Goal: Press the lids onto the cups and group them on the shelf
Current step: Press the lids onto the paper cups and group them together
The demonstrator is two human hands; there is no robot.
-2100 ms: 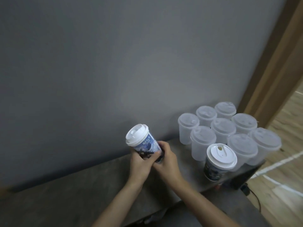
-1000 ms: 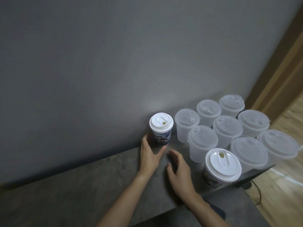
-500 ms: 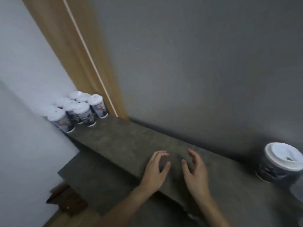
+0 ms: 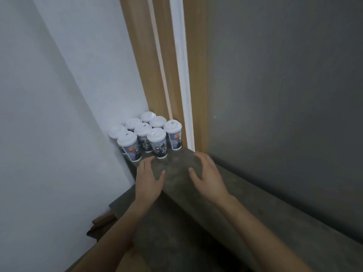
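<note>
1. Two empty hands are reaching over the shelf (image 4: pixel 176 185): the left hand (image 4: pixel 149 179) and right hand (image 4: pixel 208 173) are spreading relaxed fingers, gripping nothing.
2. Lidded printed cups (image 4: pixel 146 134) are standing clustered at the shelf's far left end, the nearest cup (image 4: pixel 158 143) just beyond the left fingertips. They are probably light, thin-walled and easily crushed, inviting a gentle hold around the mid-wall.
3. The shelf is looking matte and mottled, likely giving fair friction. A white wall (image 4: pixel 49 95), wooden frame (image 4: pixel 137 55) and grey wall (image 4: pixel 284 95) are enclosing the far corner.

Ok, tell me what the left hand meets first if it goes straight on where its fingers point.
Probably the front-middle lidded cup; the fingertips of the left hand lie close to its base, though depth is unclear.
</note>
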